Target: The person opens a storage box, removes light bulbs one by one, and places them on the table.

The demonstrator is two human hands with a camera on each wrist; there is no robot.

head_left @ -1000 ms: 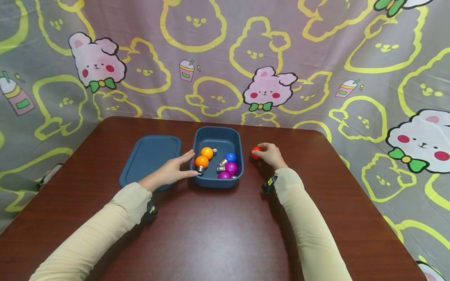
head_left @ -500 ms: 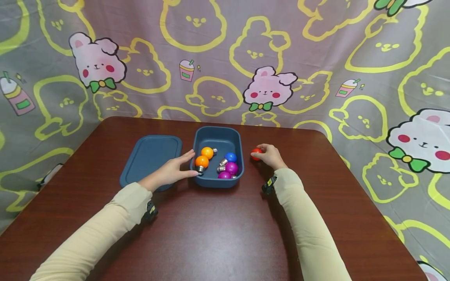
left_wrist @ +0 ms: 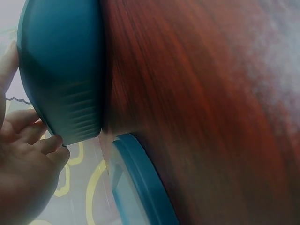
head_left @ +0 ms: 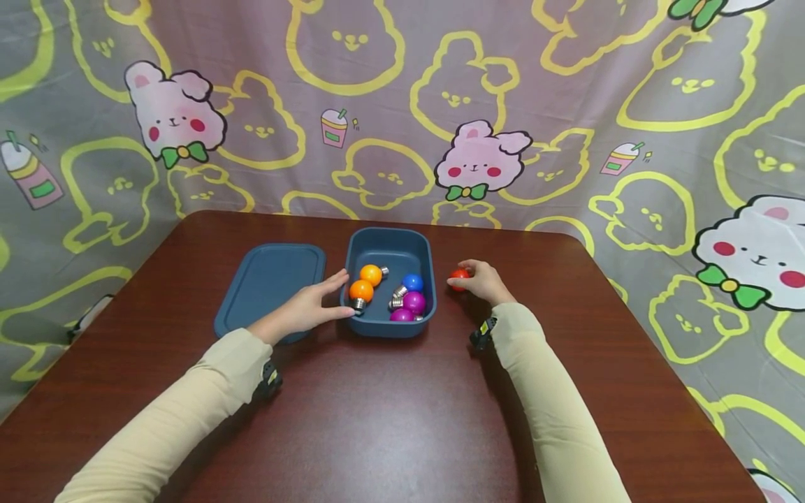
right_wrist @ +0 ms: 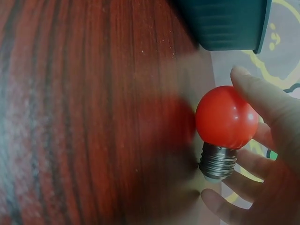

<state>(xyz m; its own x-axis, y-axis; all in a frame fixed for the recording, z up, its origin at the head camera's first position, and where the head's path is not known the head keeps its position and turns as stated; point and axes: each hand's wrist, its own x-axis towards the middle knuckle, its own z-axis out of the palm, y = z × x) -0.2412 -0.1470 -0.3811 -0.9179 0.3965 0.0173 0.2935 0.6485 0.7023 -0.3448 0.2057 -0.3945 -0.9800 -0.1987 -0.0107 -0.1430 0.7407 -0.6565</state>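
Observation:
My right hand (head_left: 487,281) holds a red light bulb (right_wrist: 226,117) just right of the blue box (head_left: 388,328). In the right wrist view the thumb lies along its round glass, with fingers behind the silver screw base. The bulb is at or very near the table surface. On the box's left side my left hand (head_left: 305,309) rests thumb and fingers against the rim, fingers fairly straight. Inside the box lie two orange bulbs (head_left: 361,290), a blue bulb (head_left: 412,282) and two purple bulbs (head_left: 414,302), one partly hidden by the near wall.
A blue lid (head_left: 267,276) lies flat on the brown table (head_left: 377,419), left of the box and partly under the left forearm's line of sight. A patterned curtain (head_left: 390,105) hangs behind the table and along its sides.
The red bulb and the right fingers have shifted very slightly toward the near side. The left hand and the box have stayed in place.

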